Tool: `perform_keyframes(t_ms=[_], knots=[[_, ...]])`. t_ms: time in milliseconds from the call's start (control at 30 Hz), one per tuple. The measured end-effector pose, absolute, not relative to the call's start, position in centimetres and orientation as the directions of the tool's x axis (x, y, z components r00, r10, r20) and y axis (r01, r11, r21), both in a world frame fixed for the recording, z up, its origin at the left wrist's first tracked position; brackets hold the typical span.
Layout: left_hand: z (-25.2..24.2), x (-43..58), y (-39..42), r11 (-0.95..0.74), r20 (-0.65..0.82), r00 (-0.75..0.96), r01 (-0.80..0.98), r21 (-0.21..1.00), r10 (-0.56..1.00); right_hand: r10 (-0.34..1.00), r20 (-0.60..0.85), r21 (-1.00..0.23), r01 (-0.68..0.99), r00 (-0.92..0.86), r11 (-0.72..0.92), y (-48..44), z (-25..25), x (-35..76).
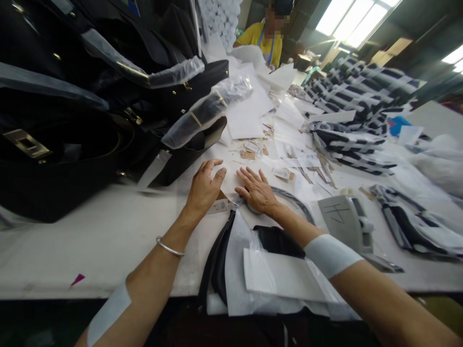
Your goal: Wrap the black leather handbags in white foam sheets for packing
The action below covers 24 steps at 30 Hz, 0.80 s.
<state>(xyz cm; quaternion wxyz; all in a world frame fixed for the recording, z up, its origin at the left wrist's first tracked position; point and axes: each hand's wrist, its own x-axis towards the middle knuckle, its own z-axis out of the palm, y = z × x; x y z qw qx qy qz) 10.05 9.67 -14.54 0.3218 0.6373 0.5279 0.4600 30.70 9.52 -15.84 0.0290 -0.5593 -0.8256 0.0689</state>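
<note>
So, nearest first: one pale patch (108, 315) on each forearm, so two total. One black bag (278, 241) lies at the near edge of the table (126, 246), right below the hands. It looks dark and smooth where it shows, mostly buried under white sheet (237, 246) and clear film, with one pale card (282, 274) on top. There's one pink scrap (77, 279) off to the left, near the table edge, and one silver bangle (170, 248) on the left wrist.

Two hands, both empty as far as I can see. The left hand (206, 185) has its fingers curled a bit, thumb apart, nothing between them. The right hand (258, 193) is palm down with fingers spread, over one end of the bag's wrapped handle (298, 202); can't tell if it's actually touching. One white tag (219, 207) sits between the hands, just beside that end.

Right of the handle: one grey gadget (342, 219) with marks scrawled on it, then one more wrapped bag (405, 224). Several loose tags (284, 173) further in, too jumbled to count. Big black bags (72, 188) crowd the left, at least three wrapped handles showing. Far right, a blurry pile (361, 91) of wrapped stuff, no way I'm counting that. At the back, one person (253, 36) in yellow.
</note>
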Motion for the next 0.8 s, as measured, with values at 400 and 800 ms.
perform_keyframes(t_ms=[400,800], knots=[[-15.3,9.8,10.4,-0.248,0.265,-0.006,0.328,0.911,0.964,0.948,0.021,-0.251,0.916,-0.318,0.313,9.6,-15.6,31.7],[-10.6,10.4,5.8,-0.404,0.315,0.383,0.179,0.897,0.868,0.963,0.075,-0.416,0.869,-0.259,0.266,4.1,-8.3,33.9]])
